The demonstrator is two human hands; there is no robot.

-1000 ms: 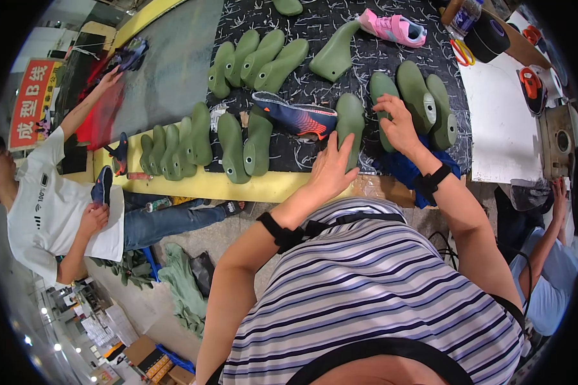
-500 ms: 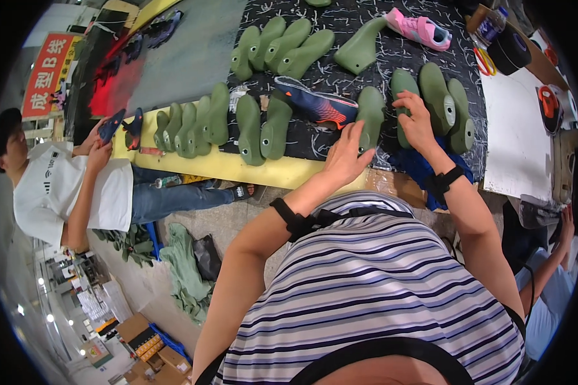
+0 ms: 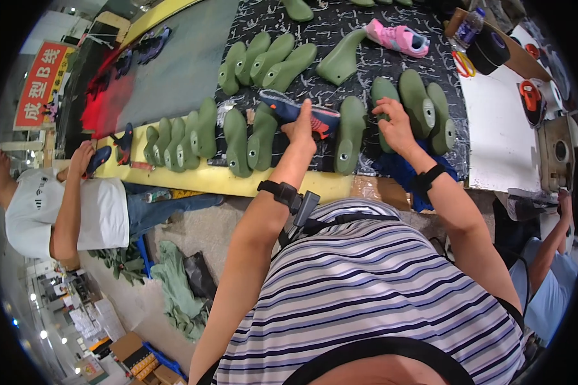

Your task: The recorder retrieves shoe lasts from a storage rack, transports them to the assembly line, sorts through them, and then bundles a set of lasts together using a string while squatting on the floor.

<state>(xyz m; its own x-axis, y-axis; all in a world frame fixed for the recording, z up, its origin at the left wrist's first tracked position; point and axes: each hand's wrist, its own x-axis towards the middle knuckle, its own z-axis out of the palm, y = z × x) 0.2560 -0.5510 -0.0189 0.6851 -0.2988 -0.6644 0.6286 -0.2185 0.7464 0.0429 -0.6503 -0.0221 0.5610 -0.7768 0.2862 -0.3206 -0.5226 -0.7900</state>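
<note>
Under the left hand (image 3: 300,130), a navy-and-orange shoe (image 3: 324,122).

two wristbanded hands (image 3: 397,128), one pink shoe (image 3: 397,38)

Left hand (image 3: 299,130) grasping navy shoe (image 3: 325,120), right hand (image 3: 395,130) over green last (image 3: 383,90)

Navy shoe (image 3: 324,120) partly behind left hand (image 3: 300,130)
</note>
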